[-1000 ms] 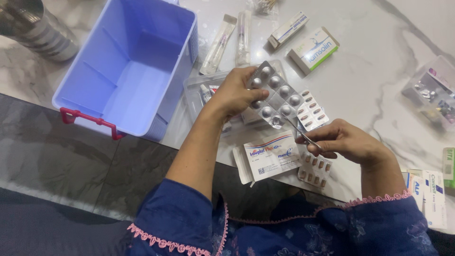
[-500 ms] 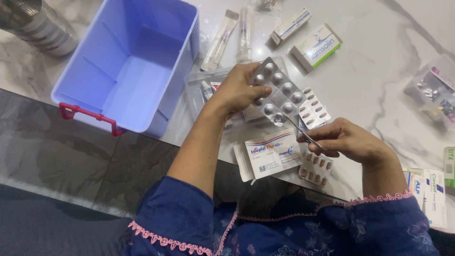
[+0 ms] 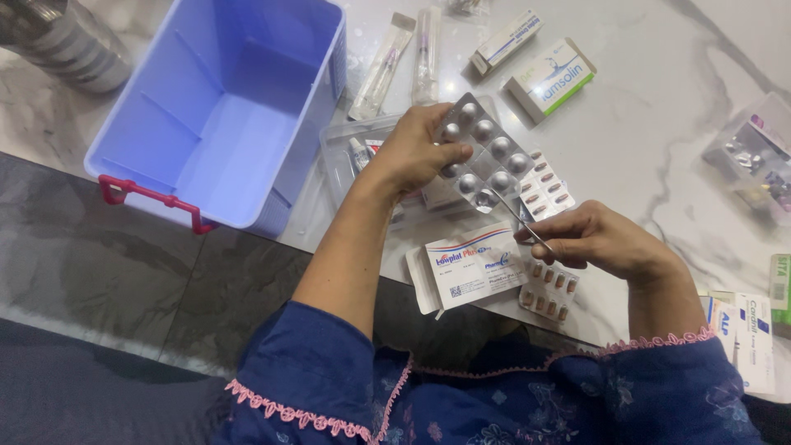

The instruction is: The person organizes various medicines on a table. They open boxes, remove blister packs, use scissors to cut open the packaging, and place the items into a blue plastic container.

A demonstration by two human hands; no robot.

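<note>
Near the table's front edge, your left hand [image 3: 416, 152] grips a silver blister pack [image 3: 486, 156], tilted; your right hand [image 3: 606, 241] pinches thin scissors [image 3: 515, 216], tips touching the pack's lower corner, above a white box [image 3: 474, 265].

The desk [image 3: 659, 165] is white marble with grey veins; its near edge borders a dark band. At the far left corner stands a ribbed metal canister [image 3: 62, 41]. Beside it, by the near edge, sits an open blue plastic bin [image 3: 218, 107] with a red latch. Two sealed syringe packets [image 3: 404, 58] lie toward the far edge, next to two white medicine boxes [image 3: 531, 62]. A clear tray [image 3: 342, 165] rests mid-desk. A white box [image 3: 474, 264] and blister strips [image 3: 550, 292] lie at the near edge; more boxes [image 3: 746, 330] sit by the right edge.
</note>
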